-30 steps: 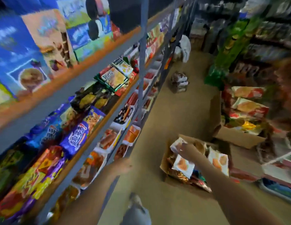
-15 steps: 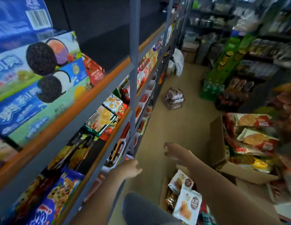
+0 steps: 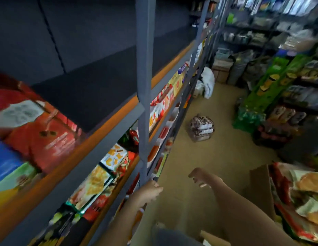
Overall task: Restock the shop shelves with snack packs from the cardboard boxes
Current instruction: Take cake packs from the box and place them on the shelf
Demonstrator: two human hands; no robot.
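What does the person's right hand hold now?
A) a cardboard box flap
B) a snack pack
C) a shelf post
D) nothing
D: the right hand hovers over the floor, its fingers loosely curled around nothing.

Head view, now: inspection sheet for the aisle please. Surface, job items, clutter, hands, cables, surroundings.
Surface: tan shop floor, the aisle running beside the shelving.
Job's things: open brown cardboard box at right, holding red-and-white snack packs; grey metal shelving with orange-edged boards at left, boxed snacks on its lower levels.
Clutter: clear-wrapped bundle of brown-and-white packs on the floor; white plastic bag by the shelving foot.
Grippers: left hand loosely curled beside the shelving upright, nothing seen in it; right hand loosely curled over the floor, holding nothing.
Cables: nothing seen.
Surroundings: tall green display stand and stocked shelves opposite, blurred.
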